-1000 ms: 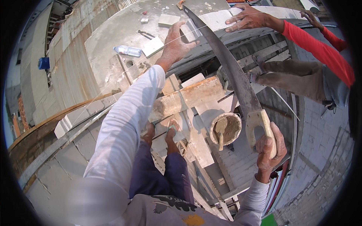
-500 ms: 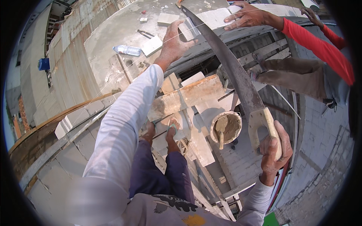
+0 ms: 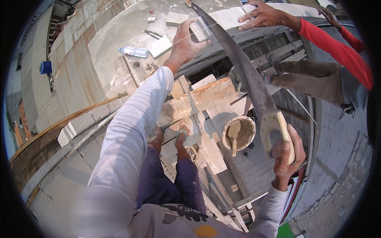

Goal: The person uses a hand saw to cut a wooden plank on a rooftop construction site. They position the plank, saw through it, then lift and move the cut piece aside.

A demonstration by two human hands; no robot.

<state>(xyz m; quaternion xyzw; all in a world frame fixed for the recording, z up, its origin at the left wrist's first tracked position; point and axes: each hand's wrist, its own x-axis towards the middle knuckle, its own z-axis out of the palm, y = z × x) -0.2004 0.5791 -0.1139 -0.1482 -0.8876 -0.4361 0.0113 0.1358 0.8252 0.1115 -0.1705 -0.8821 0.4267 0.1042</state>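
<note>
The right hand (image 3: 289, 154) wraps its fingers around the pale handle (image 3: 285, 133) of a long saw (image 3: 243, 63), closed firmly on it. Since half a second ago, handle and fist have shifted slightly forward and leftward. The blade slants up and left, its tip toward the upper edge, passing just beside a small white block (image 3: 202, 31). The left hand (image 3: 184, 45), little changed, spreads thumb and fingers about that block's near end; whether they squeeze it cannot be told. Right of the blade, a co-worker's hand (image 3: 264, 16) lies on the wall (image 3: 226, 18), much as before. A bucket (image 3: 249, 146) sits below, a stick-like handle leaning inside.

The right palm is hidden behind the handle; whether the teeth touch the block is hard to make out, and the co-worker's head is cut off.
</note>
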